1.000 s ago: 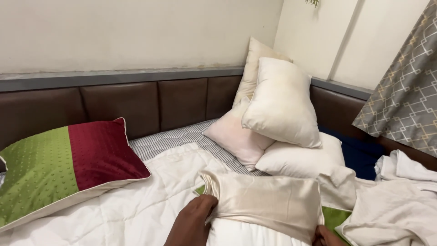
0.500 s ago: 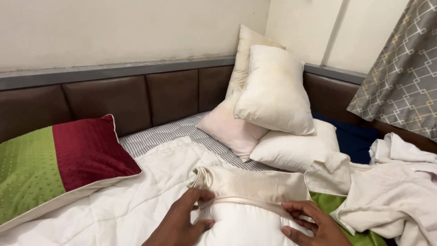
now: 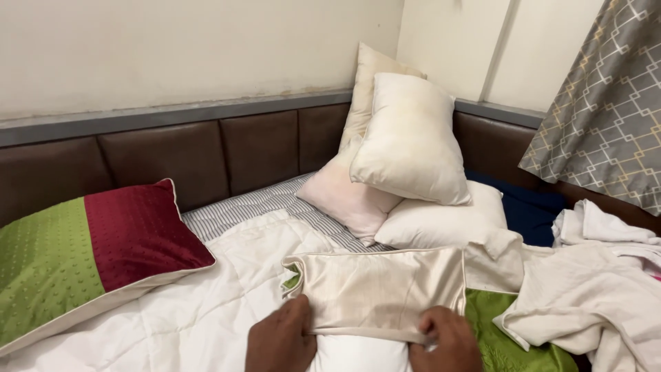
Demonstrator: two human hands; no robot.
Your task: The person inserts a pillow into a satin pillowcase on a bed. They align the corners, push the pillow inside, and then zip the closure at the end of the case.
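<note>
A shiny cream pillowcase [image 3: 377, 289] lies on the bed in front of me, partly pulled over a white pillow [image 3: 358, 355] whose bare end shows at the bottom edge. My left hand [image 3: 281, 341] grips the pillowcase's open hem at its lower left. My right hand [image 3: 447, 339] pinches the same hem at the lower right. Both hands hold the fabric edge stretched between them. A sliver of green cloth peeks out at the case's left corner.
A green-and-maroon pillow [image 3: 89, 251] lies at the left. Several bare white and pink pillows [image 3: 406, 148] are stacked in the far corner against the brown padded headboard [image 3: 206, 148]. Crumpled white cloth [image 3: 592, 289] and green fabric [image 3: 513, 337] lie right, under a grey patterned curtain [image 3: 606, 103].
Both hands came into view on the pillowcase's hem. The case has been drawn further over the white pillow, and the view has shifted slightly to the left.
</note>
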